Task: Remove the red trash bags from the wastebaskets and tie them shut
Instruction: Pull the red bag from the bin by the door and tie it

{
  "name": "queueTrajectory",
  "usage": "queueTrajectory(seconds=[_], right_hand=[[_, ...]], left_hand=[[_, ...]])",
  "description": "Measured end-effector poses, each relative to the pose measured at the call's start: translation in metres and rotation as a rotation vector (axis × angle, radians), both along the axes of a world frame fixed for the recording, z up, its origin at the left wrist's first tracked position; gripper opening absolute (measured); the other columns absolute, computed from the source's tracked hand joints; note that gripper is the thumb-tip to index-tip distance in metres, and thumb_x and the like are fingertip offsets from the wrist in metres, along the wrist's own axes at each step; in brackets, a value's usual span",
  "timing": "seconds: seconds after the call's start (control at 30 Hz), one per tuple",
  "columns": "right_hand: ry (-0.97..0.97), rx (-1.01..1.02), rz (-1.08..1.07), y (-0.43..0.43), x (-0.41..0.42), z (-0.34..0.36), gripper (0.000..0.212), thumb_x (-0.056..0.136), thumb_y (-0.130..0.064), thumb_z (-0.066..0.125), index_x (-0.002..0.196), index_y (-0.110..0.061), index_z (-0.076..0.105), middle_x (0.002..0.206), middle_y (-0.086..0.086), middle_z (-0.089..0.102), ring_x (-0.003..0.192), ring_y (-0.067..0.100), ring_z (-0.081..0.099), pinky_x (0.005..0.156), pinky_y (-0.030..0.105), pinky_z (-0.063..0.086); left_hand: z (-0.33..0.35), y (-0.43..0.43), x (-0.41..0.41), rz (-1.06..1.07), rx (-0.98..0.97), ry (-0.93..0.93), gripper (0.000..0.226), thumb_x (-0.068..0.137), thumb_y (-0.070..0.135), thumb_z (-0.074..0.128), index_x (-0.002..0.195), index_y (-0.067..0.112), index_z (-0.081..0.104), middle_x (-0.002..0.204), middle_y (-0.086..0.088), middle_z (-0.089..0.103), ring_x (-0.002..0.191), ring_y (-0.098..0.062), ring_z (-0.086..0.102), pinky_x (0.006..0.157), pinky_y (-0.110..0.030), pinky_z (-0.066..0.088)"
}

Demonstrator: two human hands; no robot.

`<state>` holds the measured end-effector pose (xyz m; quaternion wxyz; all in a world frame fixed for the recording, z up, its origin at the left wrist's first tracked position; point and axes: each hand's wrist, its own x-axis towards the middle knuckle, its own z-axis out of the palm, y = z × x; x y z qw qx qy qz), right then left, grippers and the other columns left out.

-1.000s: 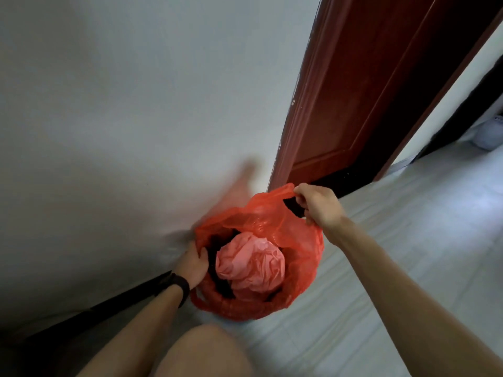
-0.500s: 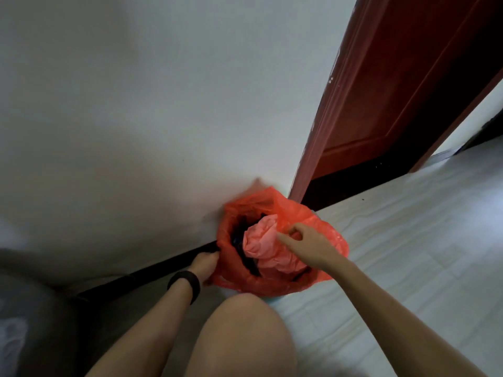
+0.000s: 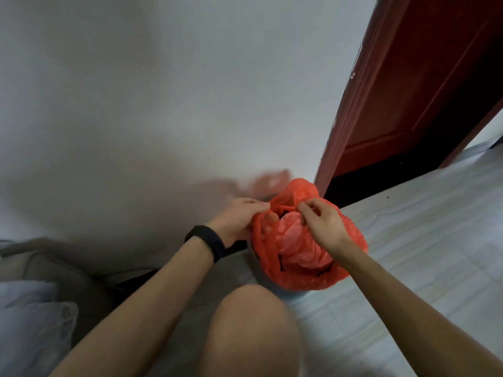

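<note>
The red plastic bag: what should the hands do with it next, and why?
Probably pull the two pinched edges together and cross them to knot. The left hand and right hand each pinch the rim of the thin red plastic trash bag, its mouth open over crumpled pink plastic.

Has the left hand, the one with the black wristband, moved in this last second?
Yes. The left hand rose from the black baseboard to the top rim of the red bag, pinching it.

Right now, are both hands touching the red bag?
Touching. The head view shows the left hand pinching the rim of the red bag and the right hand pinching the opposite side, with no gap.
</note>
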<state>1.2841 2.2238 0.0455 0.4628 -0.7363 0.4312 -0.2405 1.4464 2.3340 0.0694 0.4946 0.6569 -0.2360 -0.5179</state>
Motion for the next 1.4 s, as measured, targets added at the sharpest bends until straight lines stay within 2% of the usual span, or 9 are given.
queueTrajectory(seconds=[0.13, 0.33, 0.47, 0.7, 0.87, 0.93, 1.07, 1.2, 1.4], right_hand=[[-0.192, 0.196, -0.001, 0.0, 0.004, 0.03, 0.032, 0.098, -0.033, 0.058, 0.068, -0.022, 0.065, 0.058, -0.005, 0.057, 0.044, 0.005, 0.043, 0.047, 0.022, 0.034], [-0.168, 0.36, 0.125, -0.014, -0.01, 0.058, 0.009, 0.078, -0.032, 0.071, 0.085, -0.025, 0.07, 0.077, 0.003, 0.07, 0.055, 0.02, 0.048, 0.05, 0.029, 0.029], [0.047, 0.322, 0.182, -0.015, -0.017, 0.054, 0.057, 0.068, -0.051, 0.083, 0.115, -0.029, 0.058, 0.097, -0.001, 0.076, 0.077, 0.018, 0.072, 0.061, 0.029, 0.048], [-0.013, 0.285, 0.125, -0.011, -0.009, 0.048, 0.029, 0.081, -0.023, 0.078, 0.104, -0.008, 0.069, 0.089, 0.008, 0.078, 0.071, 0.02, 0.066, 0.065, 0.034, 0.048], [-0.048, 0.307, 0.059, -0.009, -0.003, 0.049, 0.008, 0.091, -0.017, 0.065, 0.098, -0.018, 0.063, 0.073, 0.002, 0.073, 0.066, 0.014, 0.063, 0.064, 0.034, 0.052], [-0.064, 0.294, 0.014, -0.011, -0.002, 0.049, 0.004, 0.093, -0.013, 0.06, 0.092, -0.01, 0.062, 0.072, 0.009, 0.07, 0.07, 0.023, 0.068, 0.07, 0.041, 0.057], [-0.077, 0.259, -0.058, -0.015, 0.002, 0.057, 0.017, 0.096, -0.016, 0.057, 0.082, -0.006, 0.06, 0.068, 0.014, 0.065, 0.063, 0.026, 0.072, 0.065, 0.037, 0.057], [-0.006, 0.116, -0.092, -0.017, 0.01, 0.075, 0.023, 0.093, -0.02, 0.059, 0.07, -0.015, 0.059, 0.058, -0.008, 0.059, 0.04, -0.001, 0.053, 0.043, 0.017, 0.042], [0.268, -0.148, -0.062, -0.026, 0.023, 0.104, 0.025, 0.086, -0.03, 0.058, 0.081, -0.009, 0.071, 0.074, 0.004, 0.071, 0.061, 0.017, 0.06, 0.056, 0.028, 0.046]], left_hand=[[0.038, -0.03, -0.005, -0.188, 0.006, -0.184, 0.015, 0.08, 0.031, 0.075, 0.086, 0.018, 0.076, 0.078, 0.002, 0.072, 0.068, -0.012, 0.061, 0.071, -0.029, 0.051], [0.056, -0.063, -0.011, -0.22, 0.067, -0.292, 0.008, 0.084, 0.023, 0.071, 0.085, 0.015, 0.074, 0.061, 0.004, 0.064, 0.065, -0.017, 0.058, 0.052, -0.023, 0.04], [0.055, -0.068, -0.014, -0.236, 0.052, -0.163, 0.022, 0.09, 0.008, 0.063, 0.109, 0.003, 0.071, 0.096, -0.01, 0.073, 0.075, -0.019, 0.067, 0.066, -0.028, 0.055], [0.039, -0.064, 0.005, -0.21, 0.009, -0.295, 0.01, 0.085, 0.017, 0.071, 0.091, 0.023, 0.076, 0.075, 0.006, 0.074, 0.07, -0.014, 0.069, 0.063, -0.029, 0.043], [-0.01, -0.051, 0.016, -0.057, -0.052, -0.452, 0.017, 0.079, 0.017, 0.068, 0.073, 0.032, 0.072, 0.072, 0.01, 0.071, 0.077, -0.017, 0.067, 0.068, -0.025, 0.052], [-0.051, -0.043, 0.021, -0.047, 0.088, -0.579, 0.014, 0.072, 0.03, 0.061, 0.082, 0.03, 0.071, 0.087, 0.007, 0.074, 0.09, -0.019, 0.067, 0.082, -0.03, 0.053], [-0.111, -0.029, 0.026, -0.144, 0.393, -0.767, 0.061, 0.074, 0.035, 0.044, 0.135, 0.03, 0.043, 0.128, -0.012, 0.063, 0.115, -0.032, 0.06, 0.095, -0.036, 0.051], [-0.092, -0.021, 0.007, -0.15, 0.478, -0.651, 0.04, 0.09, 0.01, 0.047, 0.13, 0.003, 0.045, 0.122, -0.022, 0.062, 0.091, -0.037, 0.07, 0.064, -0.04, 0.06], [-0.094, -0.021, 0.006, -0.025, 0.452, -0.529, 0.039, 0.088, 0.008, 0.047, 0.128, 0.004, 0.048, 0.12, -0.02, 0.059, 0.068, -0.034, 0.07, 0.047, -0.042, 0.059]])
